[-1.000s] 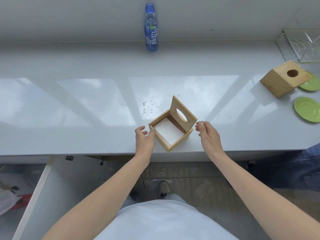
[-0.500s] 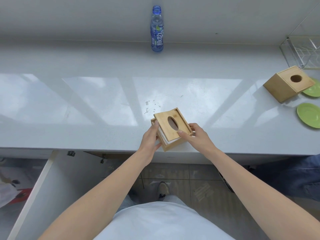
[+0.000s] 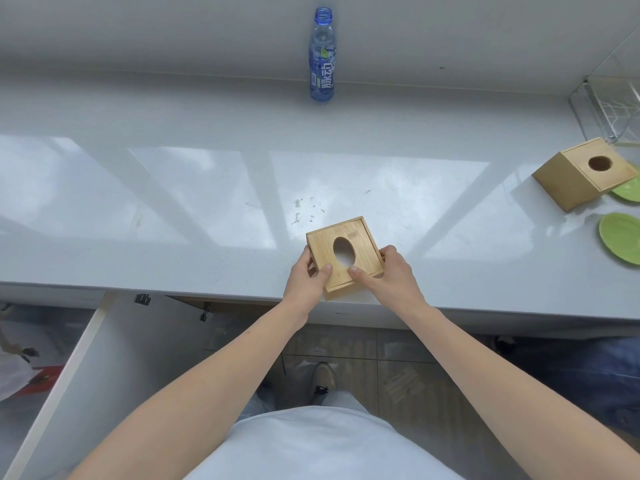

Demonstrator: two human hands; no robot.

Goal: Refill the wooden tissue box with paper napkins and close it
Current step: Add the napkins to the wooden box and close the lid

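The wooden tissue box (image 3: 360, 242) sits near the front edge of the grey counter (image 3: 173, 216). Its lid with an oval hole lies flat on top, and white paper napkins (image 3: 344, 260) show through the hole. My left hand (image 3: 308, 277) grips the box's left side with the thumb pressing on the lid. My right hand (image 3: 391, 275) holds the right side, its thumb on the lid's near edge.
A blue drink bottle (image 3: 322, 57) stands at the back wall. A second wooden box (image 3: 581, 173) lies tilted at the right, beside two green plates (image 3: 621, 242). A clear wire-lined container (image 3: 613, 112) stands at the far right. Small crumbs dot the counter behind the box.
The lid, upright a second ago, has swung down flat onto the box. Both hands have closed in from beside the box and now hold it, thumbs on the lid.
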